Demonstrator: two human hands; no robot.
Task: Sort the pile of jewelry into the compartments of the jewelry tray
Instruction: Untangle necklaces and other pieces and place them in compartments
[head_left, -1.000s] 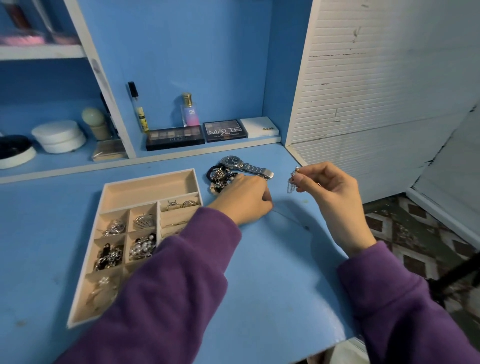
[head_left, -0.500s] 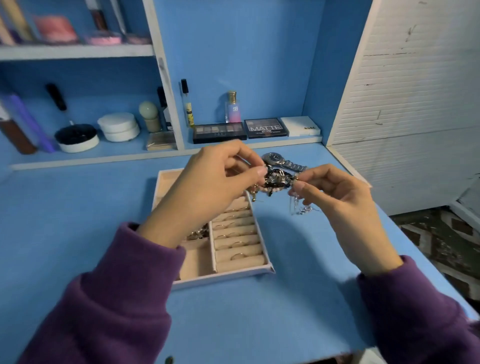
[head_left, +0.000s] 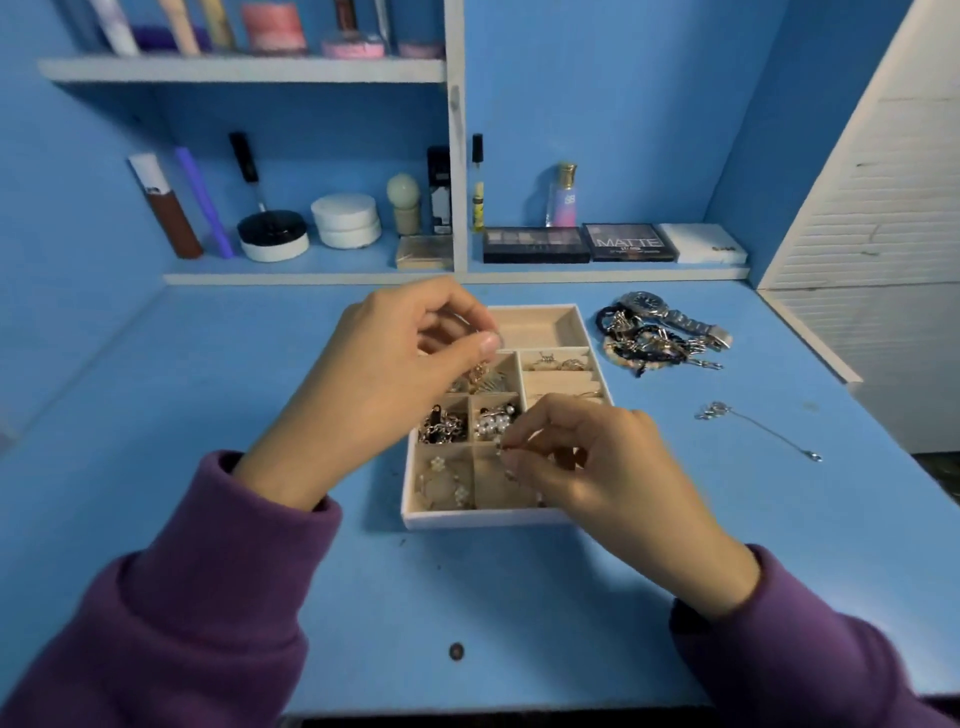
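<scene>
Two hands work over a tray (head_left: 483, 521) standing mid-desk (head_left: 467, 597), nearer the back edge. The left hand (head_left: 410, 364) hovers above the tray's upper compartments, thumb and forefinger pinched on what looks like a gold piece (head_left: 477, 373) dangling below. The right hand (head_left: 602, 467), over the tray's front right part, nips a pale piece (head_left: 500, 448) at its fingertips; it is too small and blurred to name.

The unsorted pile (head_left: 649, 345) lies toward the desk's back right corner, well apart from the tray, with a watch (head_left: 647, 304) at its back. A loose chain (head_left: 758, 430) lies stretched out near the right edge.

All of it probably handles as light, hard and slick. The pile looks knotted, so pulling on one strand would likely drag its neighbours along. Chains are limp and best lifted by a clasp or one end. Beaded bands could be hooked with a finger through the loop. The watch is likely the heaviest item and offers a firm hold at its case or band. Tiny pieces need a fingertip pinch, held low over the compartment.
</scene>
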